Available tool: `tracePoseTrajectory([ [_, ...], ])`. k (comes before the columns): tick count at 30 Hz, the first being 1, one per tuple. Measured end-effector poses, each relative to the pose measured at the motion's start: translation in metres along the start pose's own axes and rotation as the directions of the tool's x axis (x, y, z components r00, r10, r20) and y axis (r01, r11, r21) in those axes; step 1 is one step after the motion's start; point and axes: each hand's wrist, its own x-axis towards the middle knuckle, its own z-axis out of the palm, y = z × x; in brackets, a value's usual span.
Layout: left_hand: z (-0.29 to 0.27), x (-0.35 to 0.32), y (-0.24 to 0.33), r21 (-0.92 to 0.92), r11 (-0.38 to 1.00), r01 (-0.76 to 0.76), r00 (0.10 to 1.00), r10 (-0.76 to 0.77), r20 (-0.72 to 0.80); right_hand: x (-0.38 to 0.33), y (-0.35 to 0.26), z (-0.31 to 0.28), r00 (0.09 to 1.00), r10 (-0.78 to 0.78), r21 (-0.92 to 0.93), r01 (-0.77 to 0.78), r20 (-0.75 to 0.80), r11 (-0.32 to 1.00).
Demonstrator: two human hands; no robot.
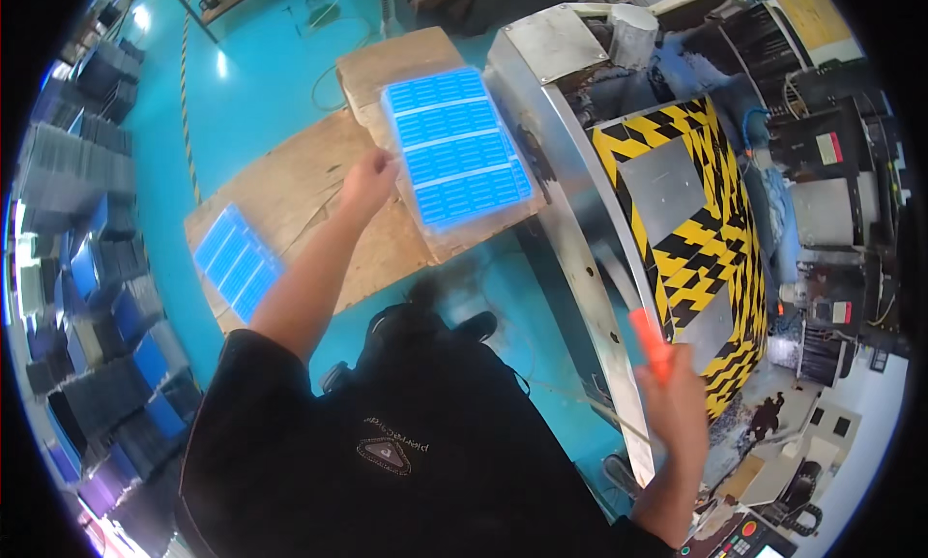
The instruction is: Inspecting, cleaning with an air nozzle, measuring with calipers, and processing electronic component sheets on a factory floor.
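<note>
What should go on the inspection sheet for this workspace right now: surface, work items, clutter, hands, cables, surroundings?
Surface: worn brown boards.
Work items: large blue slotted panel; smaller blue panel at the boards' left end; orange-handled tool, far end blurred.
Clutter: stacked blue and grey pieces along the left.
Hands: left hand at the large panel's left edge, grip unclear; right hand grips the tool.
Cables: thin looped line beyond the boards.
Surroundings: turquoise floor; machine with yellow-black striped cover at right.

The blue sheet (456,154) has little rows, three pale stripes and a clear edge. It lies flat on the brown board (314,205), a bit turned. The tool (651,343) has an orange handle and blurry grey end, tipping up and left in the right hand (674,398).
</note>
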Motion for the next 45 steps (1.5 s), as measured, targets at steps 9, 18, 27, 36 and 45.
tracePoseTrajectory([
  [9, 0.073, 0.000, 0.072, 0.217, 0.949, -0.229, 0.973, 0.219, 0.066, -0.031, -0.020, 0.051, 0.908, -0.310, 0.499, 0.137, 0.282, 0.856],
  [18, 0.102, 0.008, 0.083, 0.807, 0.340, -0.482, 0.798, 0.551, 0.245, 0.033, 0.066, 0.038, 0.943, -0.230, 0.625, 0.030, 0.242, 0.780],
  [27, 0.119, 0.007, 0.099, 0.851, 0.312, -0.422, 0.865, 0.419, 0.276, 0.109, 0.117, 0.031, 0.999, 0.019, 0.383, 0.001, -0.049, 0.924],
  [36, 0.114, 0.007, 0.098, 0.875, 0.290, -0.388, 0.885, 0.382, 0.266, 0.153, 0.213, 0.032, 0.921, 0.388, 0.408, -0.350, -0.011, 0.843],
  [45, 0.113, 0.005, 0.098, 0.872, 0.301, -0.385, 0.891, 0.368, 0.266, 0.299, 0.159, 0.060, 0.959, 0.283, 0.609, -0.209, -0.027, 0.765],
])
